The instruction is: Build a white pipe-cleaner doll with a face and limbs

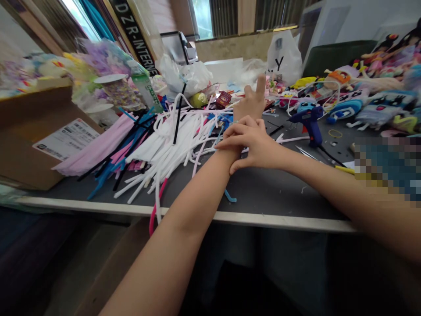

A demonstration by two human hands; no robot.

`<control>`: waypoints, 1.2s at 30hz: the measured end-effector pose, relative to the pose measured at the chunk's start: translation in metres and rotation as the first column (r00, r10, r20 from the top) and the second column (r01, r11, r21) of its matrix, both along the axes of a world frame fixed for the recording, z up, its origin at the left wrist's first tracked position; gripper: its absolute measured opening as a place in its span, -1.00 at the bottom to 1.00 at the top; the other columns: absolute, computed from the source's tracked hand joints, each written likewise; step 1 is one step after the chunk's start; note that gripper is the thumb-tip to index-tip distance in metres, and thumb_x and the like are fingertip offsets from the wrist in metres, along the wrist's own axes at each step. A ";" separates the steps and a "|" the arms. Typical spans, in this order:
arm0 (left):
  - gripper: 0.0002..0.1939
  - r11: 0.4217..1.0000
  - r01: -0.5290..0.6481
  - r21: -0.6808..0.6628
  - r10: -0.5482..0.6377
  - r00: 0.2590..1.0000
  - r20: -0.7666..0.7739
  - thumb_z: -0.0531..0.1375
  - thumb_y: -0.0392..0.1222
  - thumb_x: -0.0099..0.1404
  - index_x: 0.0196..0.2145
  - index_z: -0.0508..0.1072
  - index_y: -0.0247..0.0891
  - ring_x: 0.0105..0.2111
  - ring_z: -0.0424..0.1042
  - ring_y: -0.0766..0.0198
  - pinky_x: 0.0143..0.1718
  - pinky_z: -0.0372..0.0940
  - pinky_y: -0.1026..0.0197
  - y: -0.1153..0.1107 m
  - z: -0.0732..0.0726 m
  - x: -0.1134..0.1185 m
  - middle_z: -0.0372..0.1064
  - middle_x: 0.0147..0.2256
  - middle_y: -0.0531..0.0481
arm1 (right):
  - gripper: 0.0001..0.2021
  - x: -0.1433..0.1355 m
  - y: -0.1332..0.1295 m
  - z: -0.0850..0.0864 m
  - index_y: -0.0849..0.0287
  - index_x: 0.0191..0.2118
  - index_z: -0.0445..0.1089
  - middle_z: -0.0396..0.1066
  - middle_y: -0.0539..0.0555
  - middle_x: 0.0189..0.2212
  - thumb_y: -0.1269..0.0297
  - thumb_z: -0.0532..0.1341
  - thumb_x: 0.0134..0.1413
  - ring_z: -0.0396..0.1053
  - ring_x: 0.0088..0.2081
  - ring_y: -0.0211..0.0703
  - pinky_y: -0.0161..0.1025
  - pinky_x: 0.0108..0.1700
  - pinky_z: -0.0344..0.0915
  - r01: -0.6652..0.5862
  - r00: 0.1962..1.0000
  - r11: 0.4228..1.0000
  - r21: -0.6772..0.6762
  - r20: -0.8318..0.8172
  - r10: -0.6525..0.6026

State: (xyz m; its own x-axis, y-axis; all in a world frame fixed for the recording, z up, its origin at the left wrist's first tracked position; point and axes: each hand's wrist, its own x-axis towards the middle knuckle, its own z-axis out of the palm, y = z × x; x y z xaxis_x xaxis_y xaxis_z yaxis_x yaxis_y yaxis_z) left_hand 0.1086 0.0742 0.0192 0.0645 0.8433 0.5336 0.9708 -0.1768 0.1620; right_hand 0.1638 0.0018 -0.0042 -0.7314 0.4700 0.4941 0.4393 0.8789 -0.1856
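My left hand (250, 103) reaches forward over the table, with one finger stretched up and the others partly bent. Nothing shows in it. Across my left wrist lies my right hand (251, 142), its fingers spread and touching the skin. To the left of both hands is a large loose pile of white pipe cleaners (177, 131), mixed with black, pink and blue ones. A short blue pipe cleaner (230, 196) pokes out beneath my left forearm. A blue hot glue gun (309, 120) stands right of my hands, with tweezers (307, 152) near it.
A cardboard box (36, 127) and a pink pipe cleaner bundle (98, 147) stand at the left. Plush-like dolls (378, 109) crowd the right side. White plastic bags (284, 57) sit at the back. The table's pale front edge (279, 220) runs below my forearms.
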 end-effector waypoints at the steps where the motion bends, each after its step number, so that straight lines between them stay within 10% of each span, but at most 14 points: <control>1: -0.44 1.000 0.000 -0.006 0.000 1.000 -0.001 -0.13 -0.27 0.41 0.34 -0.06 -0.05 -0.20 0.49 0.07 -0.26 0.36 0.05 0.000 0.001 0.000 0.22 0.09 -0.23 | -0.43 0.000 0.000 -0.001 -0.04 0.04 0.45 0.40 0.14 0.01 -0.17 0.31 -0.10 0.12 0.04 0.19 0.03 -0.04 -0.11 -0.007 1.000 1.000 0.015 0.012 0.007; 36: -0.44 0.998 0.028 0.049 -0.026 0.999 -0.042 -0.14 -0.27 0.41 0.34 -0.04 -0.10 -0.23 0.46 0.05 -0.24 0.34 0.06 0.016 -0.019 0.003 0.27 0.02 -0.26 | -0.81 -0.014 -0.008 -0.009 0.08 -0.25 0.57 0.48 0.07 -0.25 0.14 0.25 0.13 0.21 -0.05 0.02 -0.02 -0.03 -0.01 -0.005 0.978 0.974 -0.225 -0.203 -0.042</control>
State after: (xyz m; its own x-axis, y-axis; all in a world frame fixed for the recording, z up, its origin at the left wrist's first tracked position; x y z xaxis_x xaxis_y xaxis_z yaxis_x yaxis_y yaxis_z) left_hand 0.1117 0.0906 0.0004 0.1099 0.8136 0.5710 0.9712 -0.2102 0.1126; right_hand 0.1498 -0.0066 -0.0134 -0.6155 0.5977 0.5136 0.3869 0.7970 -0.4639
